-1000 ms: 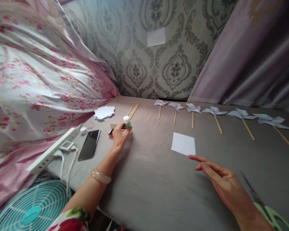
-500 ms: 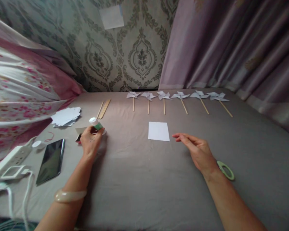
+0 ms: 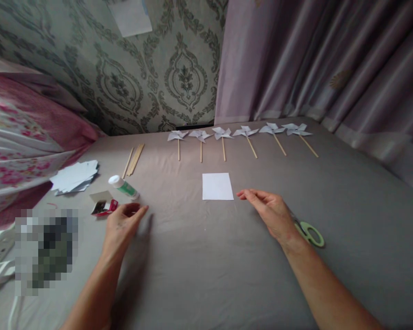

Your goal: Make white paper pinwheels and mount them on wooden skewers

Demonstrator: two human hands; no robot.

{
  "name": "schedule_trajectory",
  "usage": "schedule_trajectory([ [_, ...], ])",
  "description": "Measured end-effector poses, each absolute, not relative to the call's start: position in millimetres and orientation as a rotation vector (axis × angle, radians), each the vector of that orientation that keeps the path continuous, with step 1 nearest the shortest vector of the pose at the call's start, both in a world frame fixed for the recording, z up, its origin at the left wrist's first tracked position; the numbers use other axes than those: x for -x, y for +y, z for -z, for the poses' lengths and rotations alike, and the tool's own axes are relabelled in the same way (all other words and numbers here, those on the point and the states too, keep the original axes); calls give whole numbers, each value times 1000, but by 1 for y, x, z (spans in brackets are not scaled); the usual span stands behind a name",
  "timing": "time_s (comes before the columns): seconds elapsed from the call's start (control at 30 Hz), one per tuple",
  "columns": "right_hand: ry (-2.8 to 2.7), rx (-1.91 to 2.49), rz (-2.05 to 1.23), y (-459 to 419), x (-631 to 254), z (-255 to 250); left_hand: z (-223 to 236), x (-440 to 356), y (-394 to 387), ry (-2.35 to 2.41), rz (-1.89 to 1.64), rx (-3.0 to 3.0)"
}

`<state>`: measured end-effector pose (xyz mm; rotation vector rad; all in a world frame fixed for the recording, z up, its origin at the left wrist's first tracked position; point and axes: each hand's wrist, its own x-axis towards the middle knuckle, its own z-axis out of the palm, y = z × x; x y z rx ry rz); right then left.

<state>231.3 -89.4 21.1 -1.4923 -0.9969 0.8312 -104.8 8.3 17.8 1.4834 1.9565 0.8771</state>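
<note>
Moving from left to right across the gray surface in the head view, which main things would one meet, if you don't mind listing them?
Stack of white paper → left hand → single white sheet → right hand → green-handled scissors.

Pretty dim and muted overall, tbh. Pops brightest around the white paper square (image 3: 217, 186). Seems lit from somewhere left of the square, going by the soft shadow to the right of the left hand (image 3: 121, 225). Gets murky in the folds of the curtain (image 3: 289, 59) beyond and right of the square, with a dull sheen along the ridges. Kinda soft on fine detail, stretched toward the edges, straight-up pixelated well left of the square.
</note>
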Motion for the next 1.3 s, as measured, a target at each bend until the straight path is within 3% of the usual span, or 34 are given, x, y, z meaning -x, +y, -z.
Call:
schedule_trajectory([
  [0.17, -1279, 1563, -627, -86, -223, -10, -22, 39, 6, 1559, -650, -1787],
  [0.4, -1820, 1622, -133, -84, -212, 3, 4, -41, 31, 1530, -739, -2189],
  [0.87, -2051, 1711, -8, -62, -214, 3, 16, -44, 23, 1558, -743, -2173],
  [1.07, -2142, 1650, 117, -61, -218, 7, 3, -45, 17, 1175, -785, -2234],
  [1.3, -2086, 1692, 23, -68, -220, 0, -9, -43, 10, 1025, -644, -2282],
])
